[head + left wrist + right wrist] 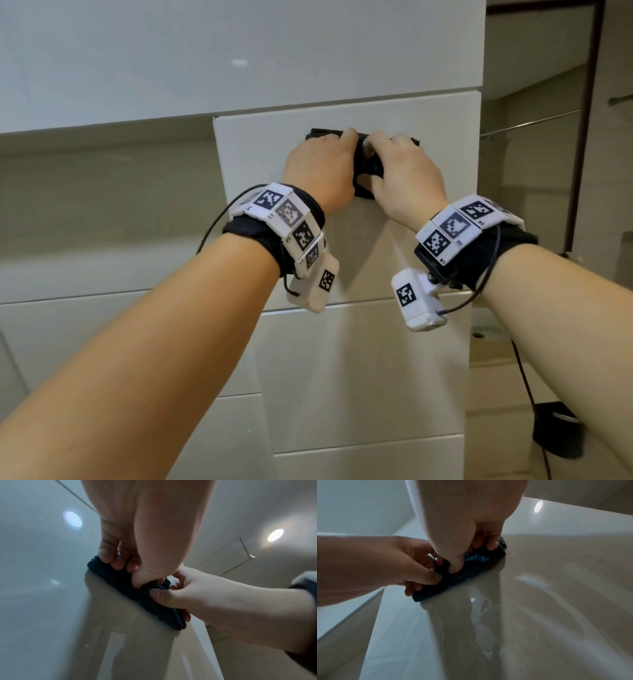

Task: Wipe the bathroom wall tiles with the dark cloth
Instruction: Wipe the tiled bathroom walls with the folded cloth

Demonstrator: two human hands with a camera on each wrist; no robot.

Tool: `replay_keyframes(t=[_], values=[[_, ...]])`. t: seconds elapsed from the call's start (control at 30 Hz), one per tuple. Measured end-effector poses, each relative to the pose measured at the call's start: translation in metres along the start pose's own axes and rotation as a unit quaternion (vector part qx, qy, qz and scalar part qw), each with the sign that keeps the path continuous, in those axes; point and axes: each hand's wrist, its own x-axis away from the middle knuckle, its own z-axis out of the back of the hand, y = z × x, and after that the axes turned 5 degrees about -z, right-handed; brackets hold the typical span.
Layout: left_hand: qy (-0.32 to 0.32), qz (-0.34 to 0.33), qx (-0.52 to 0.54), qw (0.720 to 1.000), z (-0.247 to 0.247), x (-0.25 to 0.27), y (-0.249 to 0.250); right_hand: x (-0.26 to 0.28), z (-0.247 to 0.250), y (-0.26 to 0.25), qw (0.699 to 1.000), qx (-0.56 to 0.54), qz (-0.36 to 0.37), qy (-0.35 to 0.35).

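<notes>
A folded dark blue cloth [367, 163] lies flat against a glossy white wall tile [342, 246] on a projecting column. My left hand [322, 161] grips the cloth's left part, fingers curled over its top edge and thumb under. My right hand [404, 168] grips its right part the same way. In the left wrist view the left hand [126, 569] pinches the cloth [130, 589] against the tile [120, 635], with the right hand [185, 596] beside it. The right wrist view shows the right hand [471, 555] and left hand [412, 569] both curled on the cloth [471, 569].
The column's right edge [478, 205] ends close to my right hand; beyond it are a thin rail [531, 122] and a black round container [558, 431] on the floor. A recessed tiled wall [102, 212] lies to the left. Cables hang from both wrists.
</notes>
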Motion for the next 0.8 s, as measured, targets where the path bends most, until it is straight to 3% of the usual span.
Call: replay_keyframes(t=[0.3,0.5,0.8], values=[[-0.02,-0.019,-0.001,1.0,-0.039,0.051,0.026,0.061,-0.019,0.015,0.998,0.026,-0.018,-0.049],[-0.022,0.004,0.013,1.0,-0.055,0.073,0.037,0.086,-0.031,0.021,0.997,0.038,-0.027,-0.056],[0.057,0.024,0.06,0.996,-0.065,0.069,0.033,0.071,-0.02,0.027,0.999,0.029,-0.005,-0.046]])
